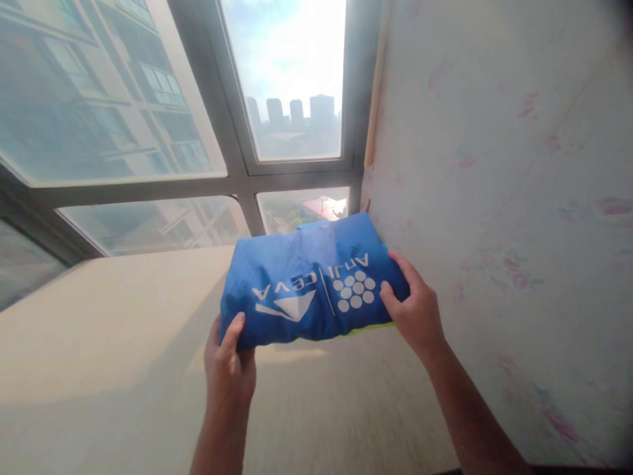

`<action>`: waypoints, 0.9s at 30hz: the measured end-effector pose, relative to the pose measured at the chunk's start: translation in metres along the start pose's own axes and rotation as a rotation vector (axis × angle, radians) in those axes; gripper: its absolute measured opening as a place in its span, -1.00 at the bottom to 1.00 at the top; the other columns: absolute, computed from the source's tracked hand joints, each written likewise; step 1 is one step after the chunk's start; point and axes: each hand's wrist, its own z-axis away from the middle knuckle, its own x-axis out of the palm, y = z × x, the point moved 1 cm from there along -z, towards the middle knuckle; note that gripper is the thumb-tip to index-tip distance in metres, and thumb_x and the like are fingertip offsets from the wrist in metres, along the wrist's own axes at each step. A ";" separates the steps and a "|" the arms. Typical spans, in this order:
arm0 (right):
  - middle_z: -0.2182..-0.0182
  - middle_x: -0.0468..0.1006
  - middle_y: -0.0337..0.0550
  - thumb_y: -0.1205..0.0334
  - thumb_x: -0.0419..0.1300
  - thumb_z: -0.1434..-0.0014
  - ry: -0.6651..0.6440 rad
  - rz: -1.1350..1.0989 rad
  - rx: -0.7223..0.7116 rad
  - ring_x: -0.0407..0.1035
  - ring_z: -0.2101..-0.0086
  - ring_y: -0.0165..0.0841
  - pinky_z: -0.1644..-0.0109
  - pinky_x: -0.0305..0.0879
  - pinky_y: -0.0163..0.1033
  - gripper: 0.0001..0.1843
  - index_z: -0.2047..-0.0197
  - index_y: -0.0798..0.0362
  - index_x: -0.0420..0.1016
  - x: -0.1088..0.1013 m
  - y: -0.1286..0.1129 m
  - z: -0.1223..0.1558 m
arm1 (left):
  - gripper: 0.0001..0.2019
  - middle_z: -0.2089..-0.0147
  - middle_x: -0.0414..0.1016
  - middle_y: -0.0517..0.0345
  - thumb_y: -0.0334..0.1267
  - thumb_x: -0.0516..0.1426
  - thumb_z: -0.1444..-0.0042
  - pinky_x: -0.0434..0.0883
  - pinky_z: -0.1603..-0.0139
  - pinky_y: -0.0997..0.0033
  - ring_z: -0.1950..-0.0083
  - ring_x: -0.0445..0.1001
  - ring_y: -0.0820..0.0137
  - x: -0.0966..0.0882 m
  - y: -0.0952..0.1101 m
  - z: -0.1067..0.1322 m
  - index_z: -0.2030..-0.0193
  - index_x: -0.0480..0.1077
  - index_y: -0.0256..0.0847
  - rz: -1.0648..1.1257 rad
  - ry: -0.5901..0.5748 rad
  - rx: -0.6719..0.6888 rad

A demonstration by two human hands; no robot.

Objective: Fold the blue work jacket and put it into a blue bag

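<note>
Between my two hands is a folded blue garment (297, 264), a flat, soft bundle held up over a pale surface. White lettering and logos on its upper face appear upside down from here, and a thin yellow-green strip shows along its near edge. My left hand (232, 356) grips the near left corner, thumb on top and the other fingers mostly hidden underneath. At the right end, my right hand (415, 303) pinches the side with thumb and forefinger on the cloth; its remaining fingers are out of sight.
The pale, smooth surface (99, 316) stretches below and to the left, partly in shadow. Ahead stand grey-framed windows (242, 178) with buildings outside. Close on the right rises a wall (494, 198) with a faded floral pattern.
</note>
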 end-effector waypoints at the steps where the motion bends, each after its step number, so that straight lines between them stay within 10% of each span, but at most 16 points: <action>1: -0.13 0.49 -0.04 0.20 0.11 -0.15 0.016 0.026 -0.019 0.42 -0.07 -0.16 -0.15 0.37 -0.07 -0.43 -0.25 0.03 0.35 0.000 -0.001 -0.032 | -0.61 -0.03 0.50 0.06 -0.10 0.20 -0.03 0.49 -0.08 0.18 -0.16 0.45 0.17 0.018 0.008 -0.025 -0.02 0.44 -0.09 0.024 -0.009 0.003; 6: -0.12 0.48 0.07 0.26 0.12 -0.12 -0.112 0.171 -0.012 0.38 -0.09 -0.09 -0.22 0.27 0.02 -0.40 -0.25 0.15 0.33 0.018 0.018 -0.183 | -0.56 -0.07 0.50 -0.05 0.02 0.07 -0.16 0.54 0.06 0.20 -0.01 0.55 0.22 0.106 0.032 -0.140 -0.11 0.34 -0.16 0.079 -0.126 -0.088; 9: -0.11 0.48 0.16 0.25 0.12 -0.13 -0.150 0.240 0.006 0.37 -0.08 -0.08 -0.23 0.23 0.03 -0.40 -0.25 0.23 0.32 0.036 0.041 -0.198 | -0.52 -0.10 0.49 -0.14 0.07 0.05 -0.18 0.49 -0.01 0.14 -0.04 0.53 0.20 0.126 0.011 -0.154 -0.13 0.31 -0.18 -0.239 -0.285 -0.237; 13: -0.05 0.52 0.09 0.24 -0.03 -0.24 -0.194 0.174 -0.049 0.39 -0.05 -0.15 -0.18 0.29 0.00 -0.49 -0.22 0.17 0.37 0.076 0.078 -0.076 | -0.47 -0.28 0.30 -0.43 -0.06 0.10 -0.14 0.11 -0.33 -0.17 -0.36 0.20 -0.05 0.095 -0.059 -0.084 -0.16 0.32 -0.39 -0.491 -0.250 -0.273; 19: -0.33 0.22 -0.01 0.15 0.00 -0.25 -0.562 0.285 -0.020 0.06 -0.31 -0.06 -0.37 -0.03 0.15 -0.44 -0.29 0.02 0.33 0.125 0.125 0.139 | -0.45 -0.48 0.01 -0.08 -0.14 -0.06 -0.26 -0.07 -0.42 -0.12 -0.49 -0.05 0.04 0.013 -0.144 0.062 -0.37 0.22 -0.20 -1.245 -0.576 0.135; 27: -0.37 0.13 -0.03 0.13 -0.04 -0.28 -0.626 0.355 -0.018 -0.01 -0.34 -0.10 -0.39 -0.11 0.14 -0.43 -0.31 0.07 0.31 0.123 0.122 0.140 | -0.45 -0.49 -0.03 0.02 -0.15 -0.10 -0.28 0.07 -0.38 -0.12 -0.46 0.03 0.08 -0.018 -0.140 0.108 -0.41 0.11 -0.10 -1.358 -0.626 0.224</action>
